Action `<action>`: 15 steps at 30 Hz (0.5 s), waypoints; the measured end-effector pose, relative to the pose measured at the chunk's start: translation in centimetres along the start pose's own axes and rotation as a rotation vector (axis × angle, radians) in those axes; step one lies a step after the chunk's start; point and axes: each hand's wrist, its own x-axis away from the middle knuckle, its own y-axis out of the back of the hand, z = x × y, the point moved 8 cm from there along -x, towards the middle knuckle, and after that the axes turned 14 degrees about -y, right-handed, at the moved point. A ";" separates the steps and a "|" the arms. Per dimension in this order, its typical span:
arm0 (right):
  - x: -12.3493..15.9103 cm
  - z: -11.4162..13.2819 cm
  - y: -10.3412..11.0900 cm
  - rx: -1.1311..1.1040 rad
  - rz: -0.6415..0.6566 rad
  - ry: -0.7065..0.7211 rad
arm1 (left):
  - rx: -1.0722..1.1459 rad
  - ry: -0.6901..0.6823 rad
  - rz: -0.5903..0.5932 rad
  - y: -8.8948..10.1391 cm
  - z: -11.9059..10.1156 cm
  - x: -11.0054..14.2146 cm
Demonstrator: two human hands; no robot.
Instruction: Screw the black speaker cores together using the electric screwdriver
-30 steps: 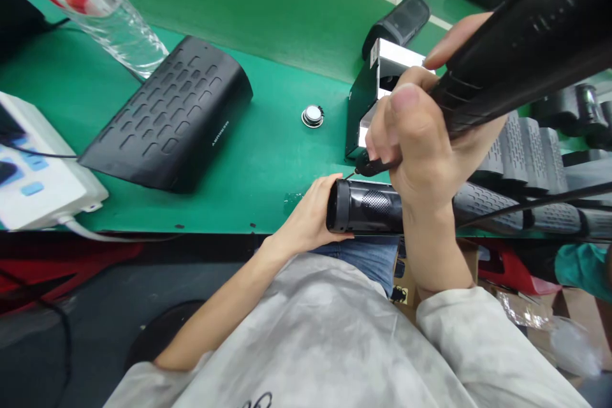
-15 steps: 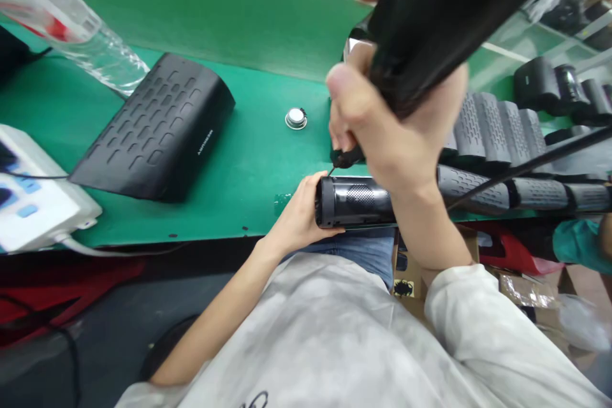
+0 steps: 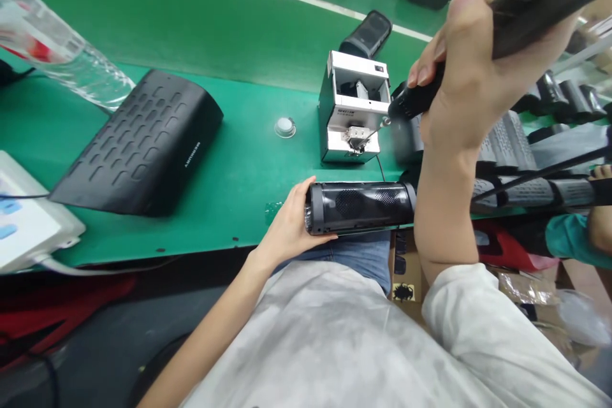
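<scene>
My left hand (image 3: pixel 290 223) cradles a black cylindrical speaker (image 3: pixel 359 206) with mesh grille patches, holding it above the front edge of the green bench mat (image 3: pixel 248 217). My right hand (image 3: pixel 461 70) grips a black electric screwdriver (image 3: pixel 415 99) high above the mat, well apart from the speaker. Its thin bit reaches down to the metal slot at the front of a white screw feeder (image 3: pixel 351 108). A round speaker driver (image 3: pixel 285 127) lies on the mat, and a curved black perforated speaker shell (image 3: pixel 138 143) rests to its left.
A clear plastic bottle (image 3: pixel 52 44) lies at the far left, near a white power unit (image 3: pixel 29 217). Several grey speaker shells (image 3: pixel 502 146) stand in rows on the right, crossed by a black cable (image 3: pixel 540 172). A teal sleeve (image 3: pixel 568 239) of another person shows lower right.
My right hand has lifted the screwdriver off the speaker and carried it right to the screw feeder, now uncovered. The speaker has turned in my left hand, showing more grille.
</scene>
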 end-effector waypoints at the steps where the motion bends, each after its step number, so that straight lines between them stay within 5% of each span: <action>1: 0.1 -0.1 -0.1 0.004 -0.004 0.002 | 0.003 0.002 -0.001 0.0 0.0 0.0; 13: -0.6 -1.6 0.4 -0.018 0.012 -0.011 | 0.001 0.002 0.002 0.0 -0.2 0.0; 15: -0.4 -1.8 0.5 0.055 0.049 -0.136 | 0.002 0.001 -0.002 0.0 -0.2 -0.1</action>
